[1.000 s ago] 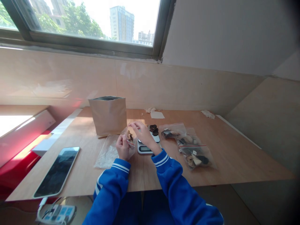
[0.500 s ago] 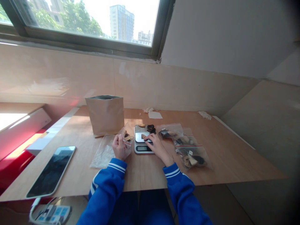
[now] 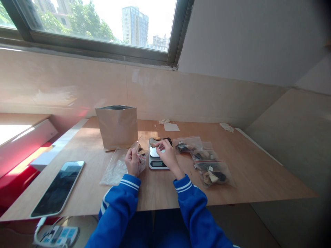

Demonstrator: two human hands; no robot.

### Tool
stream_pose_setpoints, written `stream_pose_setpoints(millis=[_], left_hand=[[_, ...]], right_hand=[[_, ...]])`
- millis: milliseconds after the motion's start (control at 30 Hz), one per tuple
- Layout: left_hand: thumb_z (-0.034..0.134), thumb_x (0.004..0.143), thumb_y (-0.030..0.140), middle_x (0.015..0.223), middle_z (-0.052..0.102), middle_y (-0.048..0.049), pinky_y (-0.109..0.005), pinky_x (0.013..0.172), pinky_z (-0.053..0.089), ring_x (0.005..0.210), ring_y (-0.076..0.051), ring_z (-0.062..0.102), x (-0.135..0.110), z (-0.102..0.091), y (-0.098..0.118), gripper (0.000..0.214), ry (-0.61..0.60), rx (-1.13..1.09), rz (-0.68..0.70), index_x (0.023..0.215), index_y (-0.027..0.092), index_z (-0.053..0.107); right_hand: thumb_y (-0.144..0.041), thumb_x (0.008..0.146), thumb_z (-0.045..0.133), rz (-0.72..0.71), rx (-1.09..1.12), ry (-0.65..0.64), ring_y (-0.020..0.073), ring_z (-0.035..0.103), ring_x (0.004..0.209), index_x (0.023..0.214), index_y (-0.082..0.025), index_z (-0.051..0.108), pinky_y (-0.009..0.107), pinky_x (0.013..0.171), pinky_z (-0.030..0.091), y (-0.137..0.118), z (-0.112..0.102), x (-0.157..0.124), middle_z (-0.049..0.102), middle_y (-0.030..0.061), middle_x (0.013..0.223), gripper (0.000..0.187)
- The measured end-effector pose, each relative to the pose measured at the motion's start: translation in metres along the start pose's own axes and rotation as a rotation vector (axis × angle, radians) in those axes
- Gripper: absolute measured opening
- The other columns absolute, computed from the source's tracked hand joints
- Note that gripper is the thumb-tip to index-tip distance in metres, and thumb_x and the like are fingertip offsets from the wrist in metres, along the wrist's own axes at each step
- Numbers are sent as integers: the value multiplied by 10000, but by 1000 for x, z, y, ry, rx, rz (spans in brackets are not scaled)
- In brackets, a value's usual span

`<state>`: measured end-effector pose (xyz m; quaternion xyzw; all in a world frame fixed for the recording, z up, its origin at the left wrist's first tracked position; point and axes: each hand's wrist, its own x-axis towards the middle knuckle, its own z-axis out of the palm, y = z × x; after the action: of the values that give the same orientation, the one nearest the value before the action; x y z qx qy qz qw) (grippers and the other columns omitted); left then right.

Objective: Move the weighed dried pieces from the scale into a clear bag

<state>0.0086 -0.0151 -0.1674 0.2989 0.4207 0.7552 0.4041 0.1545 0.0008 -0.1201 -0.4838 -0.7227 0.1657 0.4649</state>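
Observation:
My left hand (image 3: 132, 162) is closed on the edge of a clear zip bag (image 3: 141, 159) that has brown and dark dried slices in it. Over the digital scale (image 3: 154, 164), my right hand (image 3: 167, 152) pinches a small brown dried slice (image 3: 153, 145) between thumb and fingers. More slices lie on the scale's plate, among them a tan piece (image 3: 157, 138) at its back; dark pieces (image 3: 169, 140) are partly hidden behind my right hand. The scale's display is lit, its digits too small to read surely.
Filled zip bags (image 3: 214, 174) lie to the right of the scale. Clear plastic bags (image 3: 113, 170) lie at left, before a standing brown paper pouch (image 3: 117, 127). A tablet-like device (image 3: 58, 189) rests at the left, cabled to a power strip (image 3: 58, 236). White paper (image 3: 171, 127) lies behind.
My right hand has moved left and lifted from the scale plate, now with the brown slice in its fingers. My left hand stays at the bag.

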Motion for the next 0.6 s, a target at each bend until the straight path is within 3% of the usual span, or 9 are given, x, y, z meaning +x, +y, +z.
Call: stream_pose_setpoints(millis=[100, 200, 300, 433, 600], left_hand=[[612, 794, 514, 385, 294, 75, -211, 344, 204, 340, -60, 217, 0, 0, 1, 442, -2, 8, 10, 578, 215, 370], [602, 806, 508, 393, 292, 75, -211, 353, 221, 344, -63, 220, 1, -1, 0, 442, -10, 8, 29, 574, 215, 366], [606, 807, 500, 390, 293, 77, -207, 353, 205, 340, -62, 214, 2, -1, -1, 441, -11, 4, 32, 576, 216, 360], [604, 803, 512, 386, 286, 81, -207, 351, 183, 335, -61, 199, 3, -2, -3, 445, -4, -3, 29, 581, 219, 354], [601, 806, 511, 394, 292, 79, -209, 359, 194, 345, -59, 209, 3, -2, -2, 447, 13, 5, 24, 578, 214, 358]], right_hand=[[-173, 841, 505, -71, 33, -42, 148, 602, 786, 849, -209, 603, 273, 724, 510, -24, 2, 9, 602, 32, 914, 105], [-185, 876, 480, -144, -18, -106, 173, 600, 939, 911, -215, 625, 299, 847, 490, -26, 6, 17, 617, 47, 982, 152], [-163, 900, 439, -138, -197, -114, 213, 551, 1097, 981, -185, 633, 352, 963, 434, -3, 17, 25, 610, 102, 1119, 212], [-114, 876, 465, -104, -505, -176, 272, 479, 1195, 1097, -139, 601, 402, 989, 394, 33, 36, 36, 560, 170, 1269, 261], [-108, 881, 470, -35, -649, -207, 267, 571, 976, 967, -136, 629, 375, 878, 417, 49, 47, 45, 654, 165, 988, 184]])
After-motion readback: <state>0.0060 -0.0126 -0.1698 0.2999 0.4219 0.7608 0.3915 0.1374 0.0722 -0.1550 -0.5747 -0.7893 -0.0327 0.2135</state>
